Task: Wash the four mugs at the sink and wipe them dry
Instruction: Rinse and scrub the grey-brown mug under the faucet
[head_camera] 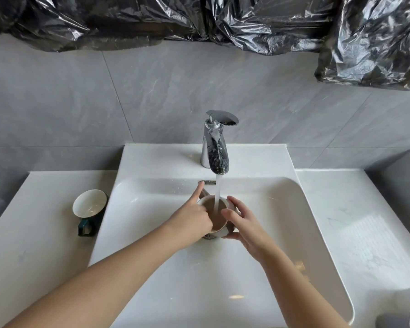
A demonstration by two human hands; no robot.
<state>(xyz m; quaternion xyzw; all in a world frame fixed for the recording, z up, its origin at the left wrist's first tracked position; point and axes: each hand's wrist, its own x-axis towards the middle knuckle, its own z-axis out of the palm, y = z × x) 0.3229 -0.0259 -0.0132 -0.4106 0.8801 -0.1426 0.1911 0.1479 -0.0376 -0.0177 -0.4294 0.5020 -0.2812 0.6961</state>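
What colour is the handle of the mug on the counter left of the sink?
The handle is dark teal, almost black; the head view shows it.

Subject: one person, seen only as two arms from the wearer's own viewpoint.

Left forearm [104, 275]: bare along its whole visible length, smooth, broad at the lower frame edge and narrowing to a slim wrist.

Right forearm [301, 287]: likewise bare, with the same smooth surface and the same taper to the wrist.

Left hand [194, 218]: bare, fingers slender; index fingernail [202, 183] short, rounded, pale and plain.

Right hand [244, 228]: bare, knuckles softly defined, fingers slender; nails too small to judge
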